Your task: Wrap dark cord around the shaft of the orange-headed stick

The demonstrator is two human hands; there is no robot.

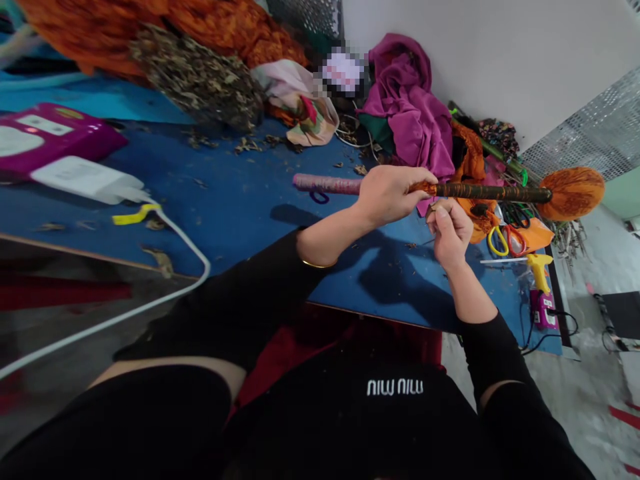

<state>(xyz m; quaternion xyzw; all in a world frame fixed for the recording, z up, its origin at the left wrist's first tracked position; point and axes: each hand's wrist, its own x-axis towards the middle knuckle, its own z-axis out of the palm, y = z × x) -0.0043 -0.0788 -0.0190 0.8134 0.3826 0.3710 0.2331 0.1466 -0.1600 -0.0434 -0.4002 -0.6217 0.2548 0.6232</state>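
Observation:
My left hand [393,193] is wrapped around a long stick [495,193] held nearly level above the blue table. Dark brown and orange wrapping covers its right part, and a rounded orange cloth-like head [573,193] sits at that end. To the left of my hand, the stick shows a pinkish, patterned length [327,185]. Just below the stick, my right hand [453,230] pinches a small brown piece [431,211] between thumb and fingers. Whether that piece joins the wrapping I cannot tell.
Orange fabric [240,30], dried leaves [200,77] and magenta cloth [407,100] are heaped along the back. Yellow-handled scissors [497,241] and a yellow glue gun [540,270] lie right. A purple power strip [65,130] and white cable [200,257] occupy the left.

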